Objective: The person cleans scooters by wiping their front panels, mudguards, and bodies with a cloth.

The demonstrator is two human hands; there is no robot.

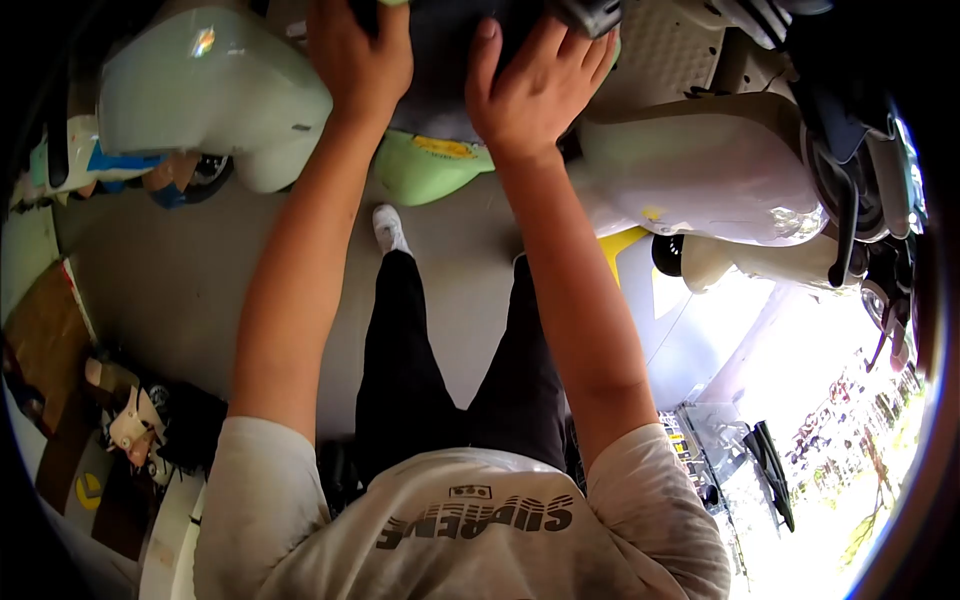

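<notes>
In the head view, a dark seat-like surface (440, 80) tops a light green scooter (430, 175) with a yellow decal. On its right side lies my right hand (530, 95), palm down, its thumb and fingers spread. A dark grey part (592, 15) overlaps those fingertips. My left hand (360, 55) reaches to the left side of the dark surface at the top edge. Its thumb stands apart from the other fingers, whose tips are cut off by the frame.
A pale scooter (210, 100) stands close on the left, a whitish one (700, 170) close on the right. Another cream scooter (770, 260) is beyond it. Behind me are stored items (135, 425) at lower left and a clear panel (710, 440) at lower right.
</notes>
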